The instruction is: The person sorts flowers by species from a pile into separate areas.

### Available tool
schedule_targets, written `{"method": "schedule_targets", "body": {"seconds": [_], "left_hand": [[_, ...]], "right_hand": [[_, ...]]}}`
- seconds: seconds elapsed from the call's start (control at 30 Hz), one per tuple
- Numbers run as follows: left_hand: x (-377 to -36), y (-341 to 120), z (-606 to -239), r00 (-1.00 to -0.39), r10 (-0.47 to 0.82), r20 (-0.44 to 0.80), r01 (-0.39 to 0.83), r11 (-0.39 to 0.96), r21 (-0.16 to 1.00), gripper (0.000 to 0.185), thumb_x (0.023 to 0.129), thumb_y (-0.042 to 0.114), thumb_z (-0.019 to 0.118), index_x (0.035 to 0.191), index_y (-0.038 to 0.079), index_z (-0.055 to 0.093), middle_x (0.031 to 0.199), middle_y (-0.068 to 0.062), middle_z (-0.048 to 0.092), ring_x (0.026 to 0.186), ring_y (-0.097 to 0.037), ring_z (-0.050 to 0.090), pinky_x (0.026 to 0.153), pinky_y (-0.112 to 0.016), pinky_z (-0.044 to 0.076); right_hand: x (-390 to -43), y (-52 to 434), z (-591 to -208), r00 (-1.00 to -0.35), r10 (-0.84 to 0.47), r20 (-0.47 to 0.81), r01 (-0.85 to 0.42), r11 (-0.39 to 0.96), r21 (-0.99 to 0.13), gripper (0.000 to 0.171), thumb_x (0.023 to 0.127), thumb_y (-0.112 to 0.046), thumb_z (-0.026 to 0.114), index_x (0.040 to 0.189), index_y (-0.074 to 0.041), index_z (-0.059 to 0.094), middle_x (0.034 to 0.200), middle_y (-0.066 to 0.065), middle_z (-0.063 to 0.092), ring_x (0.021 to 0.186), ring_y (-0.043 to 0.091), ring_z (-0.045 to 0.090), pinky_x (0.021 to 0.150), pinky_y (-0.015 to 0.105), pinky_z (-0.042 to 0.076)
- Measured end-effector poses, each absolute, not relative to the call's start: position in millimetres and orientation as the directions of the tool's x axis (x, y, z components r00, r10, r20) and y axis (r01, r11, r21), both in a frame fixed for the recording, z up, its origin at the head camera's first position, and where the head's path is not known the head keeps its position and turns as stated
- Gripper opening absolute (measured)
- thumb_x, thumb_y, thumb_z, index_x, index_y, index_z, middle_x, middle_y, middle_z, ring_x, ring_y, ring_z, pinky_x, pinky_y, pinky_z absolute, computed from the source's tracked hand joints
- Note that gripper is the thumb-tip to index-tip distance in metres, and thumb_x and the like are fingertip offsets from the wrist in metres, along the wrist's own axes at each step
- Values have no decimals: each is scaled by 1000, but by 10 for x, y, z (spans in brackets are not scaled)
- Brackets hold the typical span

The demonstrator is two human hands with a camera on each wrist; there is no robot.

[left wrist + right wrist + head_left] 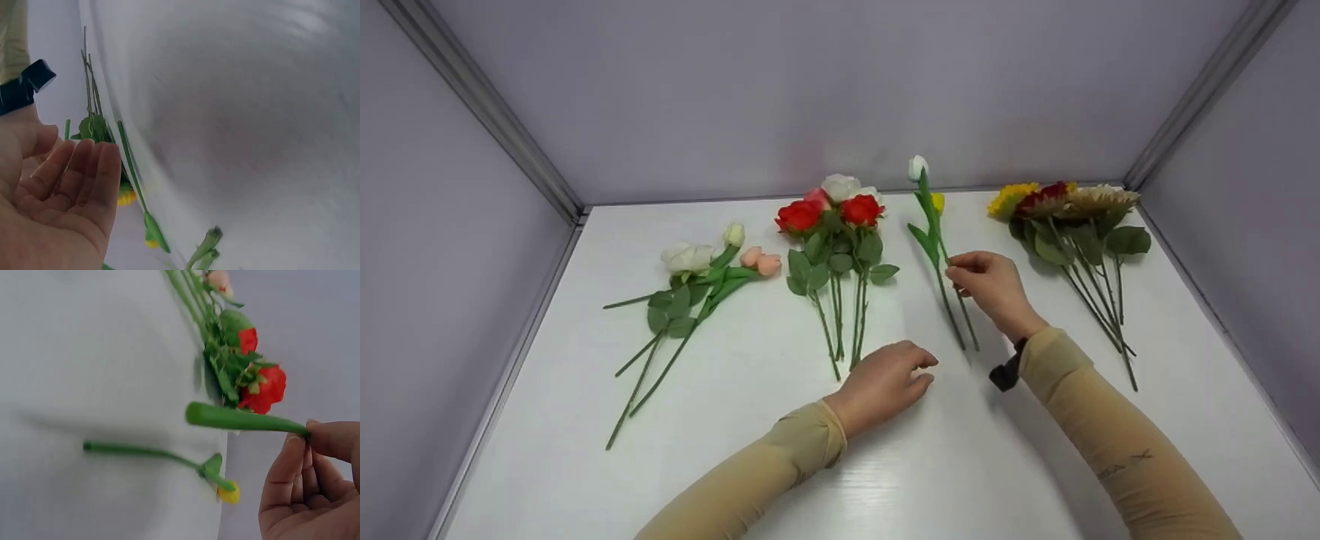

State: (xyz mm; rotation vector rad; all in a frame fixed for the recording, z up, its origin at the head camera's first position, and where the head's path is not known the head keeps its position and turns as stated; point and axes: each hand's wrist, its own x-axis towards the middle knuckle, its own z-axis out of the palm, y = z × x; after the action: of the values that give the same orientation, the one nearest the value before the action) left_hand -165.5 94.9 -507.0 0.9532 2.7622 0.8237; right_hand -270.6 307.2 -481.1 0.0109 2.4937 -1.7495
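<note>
My right hand [996, 291] pinches the green stem of a white tulip [917, 168] between thumb and fingertips. In the right wrist view the held stem [242, 419] juts out, raised over the table. Close beside it, a yellow tulip [228, 492] lies on the table, its bloom partly behind the white tulip's leaves in the head view. My left hand [883, 384] hovers palm inward near the lower ends of the rose stems, fingers loosely bent and holding nothing. Whether it touches those stems cannot be told.
Red, pink and white roses [840, 214] lie mid-table. On the left are a white flower [688, 258], a pale tulip [733, 234] and peach tulips [761, 261]. Yellow, dark red and beige flowers [1065, 201] lie at right. Pale walls [810, 90] enclose the white table [547, 375].
</note>
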Motion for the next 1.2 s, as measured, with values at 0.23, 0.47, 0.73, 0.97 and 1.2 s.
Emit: {"method": "schedule_targets", "body": {"seconds": [0.23, 0.47, 0.73, 0.97, 1.2], "left_hand": [[-1632, 1041, -5160, -650, 754, 94, 754, 656, -47, 55, 99, 41, 67, 148, 19, 55, 150, -4, 51, 142, -26, 42, 119, -40, 31], [-1673, 1115, -5250, -660, 751, -10, 750, 659, -53, 70, 102, 58, 52, 161, 24, 35, 166, -4, 31, 153, -26, 23, 124, -46, 16], [-1853, 1176, -5225, -735, 672, -96, 675, 738, 0, 71, 104, 60, 44, 163, 23, 29, 169, -4, 22, 155, -26, 15, 125, -47, 10], [-1897, 1193, -5191, -744, 660, -102, 659, 750, 48, 71, 104, 59, 45, 162, 21, 31, 168, -5, 23, 155, -27, 16, 125, -48, 12], [-1897, 1150, -5173, -738, 668, -90, 666, 743, 55, 71, 104, 58, 46, 163, 22, 31, 168, -5, 23, 155, -27, 16, 125, -47, 12]], "right_hand": [[-2915, 3233, -4960, -999, -47, 24, -51, 736, -675, 23, 100, -13, 63, 116, 2, 72, 105, 19, 68, 90, 31, 61, 78, 44, 50], [-3009, 3227, -5187, -997, -69, 36, -77, 809, -582, 21, 99, -7, 62, 111, 7, 72, 103, 23, 69, 94, 37, 63, 84, 51, 50], [-3014, 3251, -5305, -999, -43, -7, -30, 797, -603, 23, 100, -10, 58, 112, 4, 71, 106, 22, 68, 99, 38, 62, 88, 53, 49], [-3020, 3243, -5330, -998, -54, -23, -27, 772, -635, 25, 100, -12, 56, 113, 3, 71, 110, 22, 69, 103, 38, 63, 91, 54, 49], [-3016, 3243, -5252, -997, -49, -65, 4, 769, -639, 32, 101, -21, 62, 122, 3, 68, 113, 22, 67, 103, 37, 61, 92, 53, 49]]}}
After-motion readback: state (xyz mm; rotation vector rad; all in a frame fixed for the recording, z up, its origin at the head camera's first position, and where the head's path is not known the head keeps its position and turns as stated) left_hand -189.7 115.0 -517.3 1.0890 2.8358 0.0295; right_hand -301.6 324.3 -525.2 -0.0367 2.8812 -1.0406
